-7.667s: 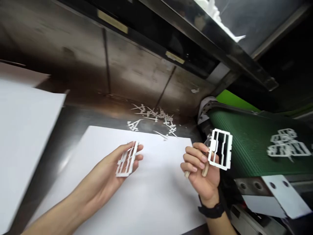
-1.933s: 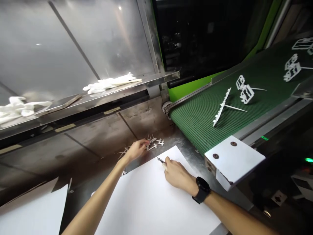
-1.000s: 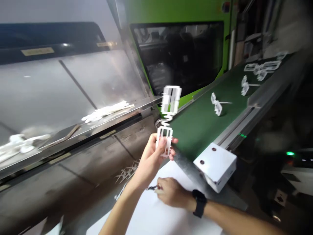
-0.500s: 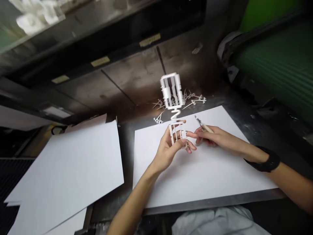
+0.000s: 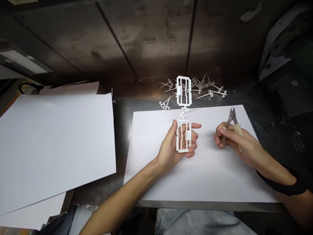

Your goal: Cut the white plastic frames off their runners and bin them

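My left hand [image 5: 172,147] grips a white moulded plastic part [image 5: 184,103]: two slotted rectangular frames, one above the other, joined by a thin wavy runner. The fingers wrap behind the lower frame, with the thumb along its left edge; the upper frame sticks out beyond the hand. In my right hand [image 5: 236,138] is a pair of side cutters [image 5: 232,115] with pale handles, jaws pointing away from me and apart from the plastic part. Both hands are above a large white paper sheet [image 5: 156,182] on the dark bench.
Several thin white plastic runner scraps [image 5: 210,89] lie heaped behind the sheet. At left sits a stack of white sheets [image 5: 61,140]. A stained metal panel [image 5: 146,42] rises at the back, and dark objects [image 5: 283,88] stand at the right.
My right hand has moved right, away from the left, and the cutters now show with handles spread. The plastic part is turned flatter toward me. The view has tilted down.
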`<control>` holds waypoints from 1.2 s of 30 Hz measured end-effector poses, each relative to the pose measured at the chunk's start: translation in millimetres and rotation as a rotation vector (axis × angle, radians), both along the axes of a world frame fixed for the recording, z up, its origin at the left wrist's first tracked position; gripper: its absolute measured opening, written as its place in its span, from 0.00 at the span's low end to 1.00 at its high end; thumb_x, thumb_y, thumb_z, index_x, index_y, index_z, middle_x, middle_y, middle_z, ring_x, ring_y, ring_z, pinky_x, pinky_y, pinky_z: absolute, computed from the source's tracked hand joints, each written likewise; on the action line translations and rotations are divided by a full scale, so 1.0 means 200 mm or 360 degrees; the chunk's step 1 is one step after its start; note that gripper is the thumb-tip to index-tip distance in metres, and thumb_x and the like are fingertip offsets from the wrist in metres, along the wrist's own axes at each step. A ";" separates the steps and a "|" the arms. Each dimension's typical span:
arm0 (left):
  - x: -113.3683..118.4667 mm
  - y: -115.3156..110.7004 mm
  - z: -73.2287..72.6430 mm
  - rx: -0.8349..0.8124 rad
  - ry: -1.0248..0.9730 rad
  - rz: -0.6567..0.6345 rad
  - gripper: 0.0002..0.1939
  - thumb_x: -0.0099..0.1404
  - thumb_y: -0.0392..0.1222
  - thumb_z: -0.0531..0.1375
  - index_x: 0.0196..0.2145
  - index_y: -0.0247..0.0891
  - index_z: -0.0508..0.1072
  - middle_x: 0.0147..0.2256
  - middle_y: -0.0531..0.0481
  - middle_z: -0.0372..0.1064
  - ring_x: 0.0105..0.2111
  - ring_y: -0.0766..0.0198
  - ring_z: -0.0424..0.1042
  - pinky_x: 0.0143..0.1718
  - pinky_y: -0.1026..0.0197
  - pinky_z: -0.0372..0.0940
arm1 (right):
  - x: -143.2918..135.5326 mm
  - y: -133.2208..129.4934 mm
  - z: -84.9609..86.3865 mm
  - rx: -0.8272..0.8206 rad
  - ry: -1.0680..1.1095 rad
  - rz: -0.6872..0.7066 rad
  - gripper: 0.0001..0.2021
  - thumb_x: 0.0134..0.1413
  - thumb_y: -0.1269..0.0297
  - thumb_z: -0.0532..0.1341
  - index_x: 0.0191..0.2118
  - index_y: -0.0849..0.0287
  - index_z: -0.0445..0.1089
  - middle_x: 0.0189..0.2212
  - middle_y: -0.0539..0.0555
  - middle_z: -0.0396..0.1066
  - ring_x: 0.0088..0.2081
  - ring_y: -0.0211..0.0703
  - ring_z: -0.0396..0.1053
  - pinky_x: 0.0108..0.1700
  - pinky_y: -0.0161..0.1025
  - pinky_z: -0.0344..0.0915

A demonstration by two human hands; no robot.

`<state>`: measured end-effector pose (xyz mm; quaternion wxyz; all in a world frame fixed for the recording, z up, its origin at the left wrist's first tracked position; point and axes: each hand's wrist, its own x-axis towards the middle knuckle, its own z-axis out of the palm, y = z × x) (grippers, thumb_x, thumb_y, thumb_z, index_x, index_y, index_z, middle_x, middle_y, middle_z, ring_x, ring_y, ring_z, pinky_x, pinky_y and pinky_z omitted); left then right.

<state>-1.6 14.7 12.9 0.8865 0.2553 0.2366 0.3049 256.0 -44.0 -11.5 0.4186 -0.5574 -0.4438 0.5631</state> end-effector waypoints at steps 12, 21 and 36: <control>-0.03 -0.01 0.06 -0.0282 -0.0265 -0.0131 0.33 0.79 0.63 0.50 0.56 0.33 0.80 0.43 0.42 0.67 0.32 0.61 0.68 0.29 0.62 0.65 | 0.00 -0.01 0.00 0.0030 -0.0104 0.0036 0.17 0.80 0.51 0.62 0.38 0.54 0.73 0.34 0.54 0.71 0.37 0.50 0.69 0.42 0.45 0.64; -0.06 0.02 0.07 -0.0394 -0.0315 -0.0141 0.37 0.83 0.59 0.40 0.61 0.30 0.78 0.46 0.38 0.71 0.38 0.56 0.71 0.36 0.57 0.69 | 0.00 -0.02 0.03 0.0079 -0.0019 -0.0058 0.14 0.78 0.53 0.64 0.38 0.52 0.73 0.35 0.52 0.68 0.39 0.50 0.67 0.42 0.43 0.64; -0.05 0.01 0.05 -0.0293 -0.0322 -0.0165 0.39 0.84 0.59 0.38 0.63 0.29 0.77 0.47 0.36 0.73 0.41 0.55 0.73 0.40 0.57 0.72 | -0.01 -0.04 0.03 0.0091 -0.0037 0.0017 0.15 0.81 0.51 0.62 0.40 0.53 0.73 0.36 0.51 0.68 0.40 0.48 0.67 0.45 0.43 0.63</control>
